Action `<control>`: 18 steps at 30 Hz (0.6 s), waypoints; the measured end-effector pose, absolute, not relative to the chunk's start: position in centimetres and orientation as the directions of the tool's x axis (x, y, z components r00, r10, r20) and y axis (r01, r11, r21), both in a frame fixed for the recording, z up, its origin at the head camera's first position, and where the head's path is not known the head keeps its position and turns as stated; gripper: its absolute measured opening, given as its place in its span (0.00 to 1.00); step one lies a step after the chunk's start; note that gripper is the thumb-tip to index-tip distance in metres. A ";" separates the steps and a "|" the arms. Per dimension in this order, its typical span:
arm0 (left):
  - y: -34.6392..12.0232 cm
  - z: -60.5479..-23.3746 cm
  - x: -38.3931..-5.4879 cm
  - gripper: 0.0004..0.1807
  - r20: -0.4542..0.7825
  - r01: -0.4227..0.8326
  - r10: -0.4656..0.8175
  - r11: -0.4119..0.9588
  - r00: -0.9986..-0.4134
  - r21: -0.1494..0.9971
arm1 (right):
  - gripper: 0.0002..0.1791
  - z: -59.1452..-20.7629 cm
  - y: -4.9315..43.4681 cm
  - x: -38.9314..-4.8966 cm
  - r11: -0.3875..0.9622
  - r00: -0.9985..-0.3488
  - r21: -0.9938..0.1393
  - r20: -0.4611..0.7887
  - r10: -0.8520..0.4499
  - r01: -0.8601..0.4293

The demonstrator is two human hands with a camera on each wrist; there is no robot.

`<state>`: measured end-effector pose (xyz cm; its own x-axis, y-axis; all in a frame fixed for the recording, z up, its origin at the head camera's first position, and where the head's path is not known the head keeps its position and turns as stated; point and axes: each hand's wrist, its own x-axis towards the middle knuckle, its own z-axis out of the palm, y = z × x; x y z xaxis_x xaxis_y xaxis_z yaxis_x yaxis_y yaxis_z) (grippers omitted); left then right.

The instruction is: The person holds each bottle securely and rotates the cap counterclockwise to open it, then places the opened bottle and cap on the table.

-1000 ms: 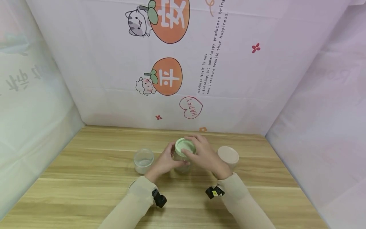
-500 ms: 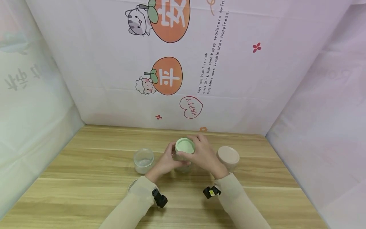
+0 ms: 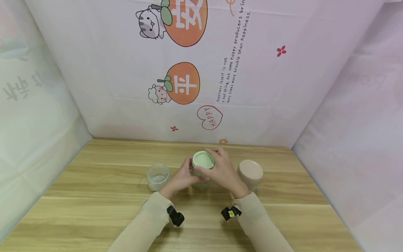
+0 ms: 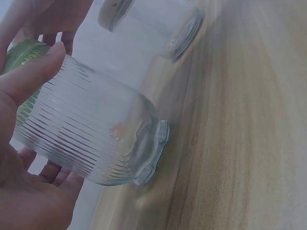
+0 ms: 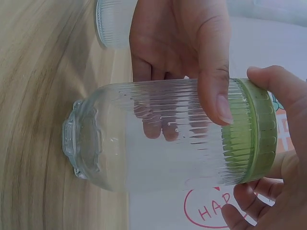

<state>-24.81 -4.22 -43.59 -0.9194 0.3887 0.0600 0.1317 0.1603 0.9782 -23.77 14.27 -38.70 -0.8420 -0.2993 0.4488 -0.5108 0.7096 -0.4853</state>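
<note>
1. Green lid [image 3: 203,160] sits on top of a ribbed glass jar [image 5: 144,136], which is at the middle of the table [image 3: 94,196], between the two hands; it stands upright, but I cannot tell surely if its feet touch the wood.
2. The left hand [image 3: 184,177] holds the upper part of this jar: the thumb is on one side, and the other fingers are curled round the opposite side.
3. The right hand [image 3: 224,172] pinches the rim of the lid, with thumb and fingers on opposite sides of it.
4. To the left of the hands, near them, is a low glass jar [image 3: 158,177] with ribbed wall.
5. To the right, just beside the right hand, is a clear jar with pale pink lid [image 3: 250,169].
6. One round thing [image 3: 144,203] is mostly hidden by the left sleeve [image 3: 154,209].
</note>
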 end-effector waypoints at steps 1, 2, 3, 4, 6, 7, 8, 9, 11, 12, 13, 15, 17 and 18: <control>-4.2 -43.6 -24.8 0.49 0.064 0.135 0.394 0.156 -0.917 0.978 | 0.44 -38.7 14.3 -23.8 0.709 -0.842 -0.486 0.449 -0.299 -0.511; -4.2 -43.6 -24.8 0.48 0.067 0.138 0.399 0.152 -0.915 0.979 | 0.44 -38.8 14.3 -23.8 0.707 -0.841 -0.487 0.449 -0.300 -0.512; -4.3 -43.6 -24.8 0.48 0.071 0.141 0.401 0.148 -0.913 0.979 | 0.44 -38.8 14.3 -23.9 0.705 -0.842 -0.490 0.448 -0.301 -0.512; -4.2 -43.6 -24.9 0.48 0.070 0.138 0.403 0.141 -0.912 0.980 | 0.44 -38.8 14.3 -23.9 0.704 -0.843 -0.493 0.446 -0.300 -0.512; -4.2 -43.6 -24.8 0.48 0.072 0.135 0.404 0.131 -0.912 0.982 | 0.45 -38.8 14.3 -24.0 0.700 -0.844 -0.498 0.443 -0.302 -0.512; -4.2 -43.6 -24.9 0.48 0.072 0.136 0.403 0.132 -0.912 0.982 | 0.45 -38.8 14.3 -24.0 0.697 -0.844 -0.501 0.443 -0.302 -0.513; -4.2 -43.5 -24.8 0.48 0.071 0.135 0.404 0.133 -0.912 0.982 | 0.45 -38.8 14.4 -24.0 0.694 -0.843 -0.503 0.444 -0.304 -0.515; -4.2 -43.5 -24.9 0.48 0.071 0.137 0.405 0.135 -0.912 0.981 | 0.45 -38.8 14.4 -24.0 0.692 -0.843 -0.506 0.443 -0.305 -0.516; -4.3 -43.4 -24.8 0.48 0.071 0.139 0.412 0.138 -0.908 0.981 | 0.44 -38.8 14.4 -24.1 0.682 -0.836 -0.506 0.451 -0.313 -0.528; -4.3 -43.4 -24.8 0.47 0.070 0.140 0.416 0.138 -0.907 0.981 | 0.44 -38.9 14.5 -24.2 0.676 -0.831 -0.505 0.456 -0.318 -0.536; -4.4 -43.4 -24.8 0.47 0.070 0.140 0.418 0.139 -0.906 0.980 | 0.43 -38.9 14.5 -24.2 0.672 -0.826 -0.503 0.459 -0.326 -0.544; -4.5 -43.5 -24.8 0.46 0.073 0.141 0.425 0.130 -0.902 0.981 | 0.42 -38.9 14.7 -24.4 0.657 -0.814 -0.498 0.463 -0.351 -0.567; -4.5 -43.5 -24.8 0.45 0.074 0.139 0.429 0.123 -0.900 0.983 | 0.40 -38.9 14.9 -24.6 0.637 -0.802 -0.497 0.460 -0.381 -0.588; -4.6 -43.5 -24.8 0.45 0.074 0.139 0.431 0.120 -0.899 0.983 | 0.39 -38.8 15.0 -24.6 0.627 -0.799 -0.502 0.451 -0.397 -0.595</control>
